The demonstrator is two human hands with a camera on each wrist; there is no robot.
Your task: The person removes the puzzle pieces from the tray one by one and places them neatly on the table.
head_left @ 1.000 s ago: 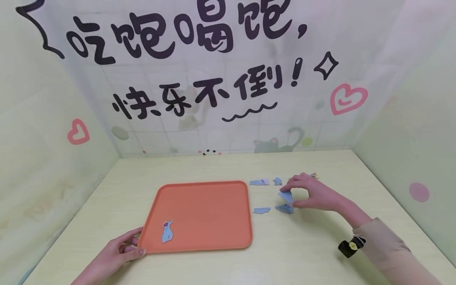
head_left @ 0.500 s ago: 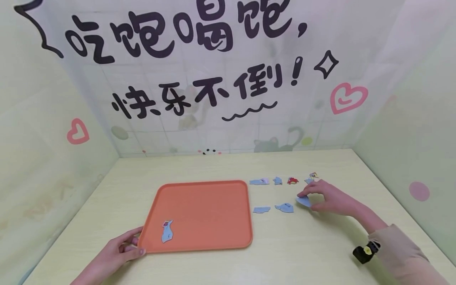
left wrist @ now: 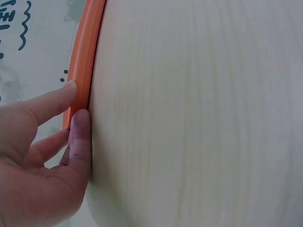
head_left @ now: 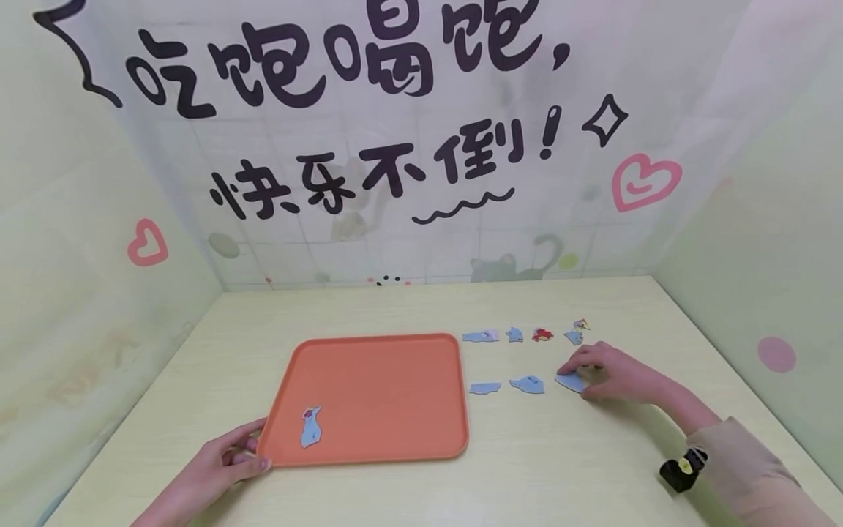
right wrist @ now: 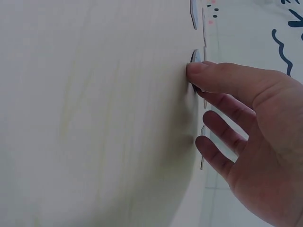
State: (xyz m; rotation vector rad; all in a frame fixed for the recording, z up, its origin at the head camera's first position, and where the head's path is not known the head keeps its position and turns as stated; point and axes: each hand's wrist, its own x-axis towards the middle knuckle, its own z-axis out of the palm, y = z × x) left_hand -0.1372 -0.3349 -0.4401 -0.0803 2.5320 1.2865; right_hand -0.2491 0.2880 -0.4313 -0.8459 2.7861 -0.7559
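Note:
My left hand [head_left: 227, 461] grips the near left corner of an orange tray [head_left: 382, 395]. In the left wrist view, the thumb and fingers lie on both sides of the tray's rim [left wrist: 88, 47]. One pale blue puzzle piece [head_left: 311, 430] with a small reddish patch lies on the tray near that corner. To the right of the tray, my right hand [head_left: 617, 375] pinches another pale blue puzzle piece [head_left: 570, 382] low at the table. The right wrist view shows this held piece edge-on between thumb and finger, partly hidden by the thumb [right wrist: 201, 71].
A light wooden table [head_left: 527, 468] carries two rows of loose pieces right of the tray. The back row includes a red piece [head_left: 543, 334] and a blue-and-yellow one [head_left: 577, 333]. Two blue pieces, one of them a pointed piece [head_left: 529, 384], lie in front. Printed cloth walls [head_left: 421, 241] enclose the table.
My right hand has carried the pinched blue piece rightward from above the front row and lowered it to the table. The left hand and tray have stayed put.

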